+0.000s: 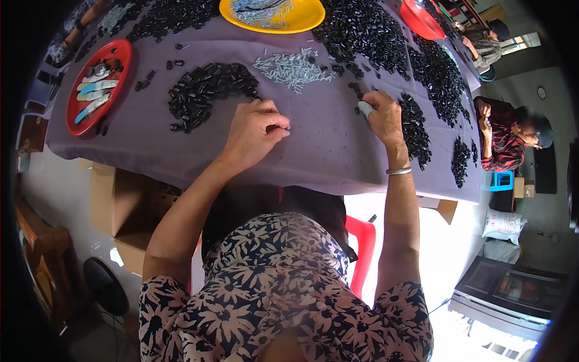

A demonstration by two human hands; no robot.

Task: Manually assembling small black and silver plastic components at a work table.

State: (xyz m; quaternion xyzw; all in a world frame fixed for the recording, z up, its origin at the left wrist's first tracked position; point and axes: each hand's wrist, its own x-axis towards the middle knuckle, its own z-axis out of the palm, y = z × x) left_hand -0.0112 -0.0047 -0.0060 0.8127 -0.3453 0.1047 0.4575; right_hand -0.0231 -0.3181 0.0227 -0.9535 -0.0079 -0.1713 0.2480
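My left hand [256,134] is over the near part of the cloth-covered table, its fingers closed in a pinch. A tiny greyish bit shows at its fingertips, too small to name. To the right, my right hand [386,120] is closed too, with a pale wrapping [365,109] on what looks like its thumb. Whatever its fingers hold is hidden. Small black pieces lie by its fingertips. Beyond my left hand spreads a pile of small shiny black pieces [202,93]. A heap of thin clear or silvery pins [292,69] lies between and beyond both hands.
A red tray [125,72] with several pale-handled tools stands left, a yellow bowl [316,21] of pins at the far middle, a red bowl [416,21] far right. More black pieces [368,36] cover the far side. Other people sit around the table. Cardboard boxes [102,199] stand below.
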